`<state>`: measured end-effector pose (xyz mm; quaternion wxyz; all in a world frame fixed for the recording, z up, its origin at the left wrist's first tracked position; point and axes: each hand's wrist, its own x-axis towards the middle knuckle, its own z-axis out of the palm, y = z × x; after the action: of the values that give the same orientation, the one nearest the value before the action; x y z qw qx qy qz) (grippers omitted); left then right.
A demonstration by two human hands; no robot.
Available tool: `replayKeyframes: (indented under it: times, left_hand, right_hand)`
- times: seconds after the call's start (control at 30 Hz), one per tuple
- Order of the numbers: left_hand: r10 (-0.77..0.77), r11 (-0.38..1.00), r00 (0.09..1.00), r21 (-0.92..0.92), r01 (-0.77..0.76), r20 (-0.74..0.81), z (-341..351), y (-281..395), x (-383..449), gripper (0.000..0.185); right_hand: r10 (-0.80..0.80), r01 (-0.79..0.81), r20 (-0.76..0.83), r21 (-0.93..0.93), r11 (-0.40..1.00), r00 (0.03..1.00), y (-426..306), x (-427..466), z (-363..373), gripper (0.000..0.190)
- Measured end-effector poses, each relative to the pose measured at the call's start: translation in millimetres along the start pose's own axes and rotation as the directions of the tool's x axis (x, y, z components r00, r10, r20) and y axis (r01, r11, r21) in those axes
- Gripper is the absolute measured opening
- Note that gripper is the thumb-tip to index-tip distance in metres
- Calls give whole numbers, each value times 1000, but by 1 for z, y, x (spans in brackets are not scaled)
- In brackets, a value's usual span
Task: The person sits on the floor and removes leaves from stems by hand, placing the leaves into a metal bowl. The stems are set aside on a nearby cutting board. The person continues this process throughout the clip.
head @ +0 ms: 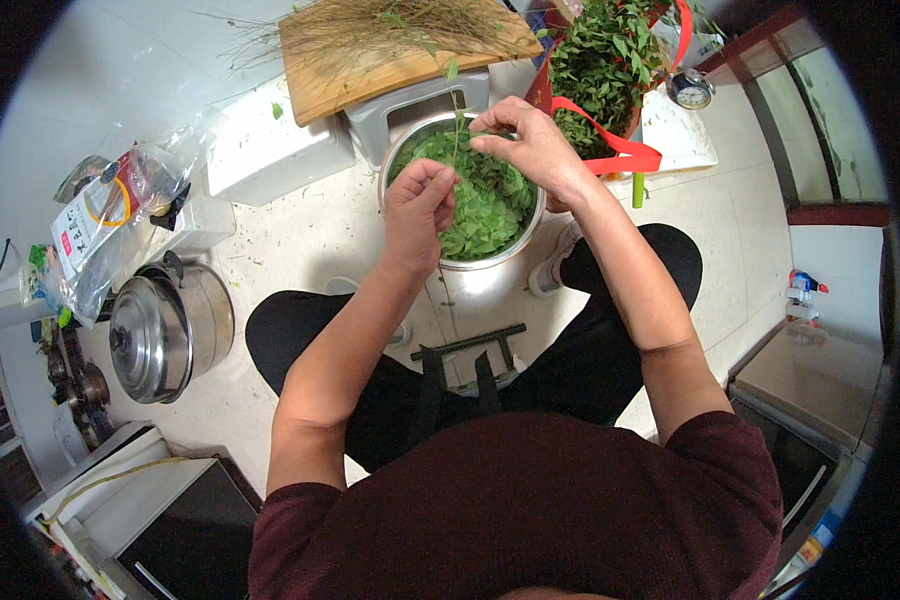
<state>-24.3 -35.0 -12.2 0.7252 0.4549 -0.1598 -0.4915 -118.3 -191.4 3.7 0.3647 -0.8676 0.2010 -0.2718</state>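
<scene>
My left hand (421, 214) pinches a thin leafy stem (456, 133) between thumb and fingers, and the stem rises upward over the pot. Beside it, to the right, my right hand (523, 141) has its thumb and index finger curved and apart near the stem; no item shows between them. Both hands are over a round metal pot (487, 264) that holds loose green leaves (484, 214). Behind the pot, bare twigs (435, 26) are heaped on a wooden board (322, 75), which rests on a grey plastic stool (367, 120).
A bag with red straps (619, 161) holds leafy stems at the upper right, near an alarm clock (691, 90). At left stand a lidded steel pot (214, 315), a white foam box (270, 161) and plastic packaging (101, 225). Cabinets flank me.
</scene>
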Motion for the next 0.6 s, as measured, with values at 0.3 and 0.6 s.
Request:
replayKeyframes:
  times: [0.3,0.6]
  left_hand:
    - [-13,984,1000,176,17,-25,6,-4,-2,11]
    - [16,1000,1000,21,-16,24,4,5,2,10]
  right_hand:
    - [294,-288,0,211,934,956,-24,-2,6,26]
    - [168,-110,-173,302,947,970,-29,-7,15,12]
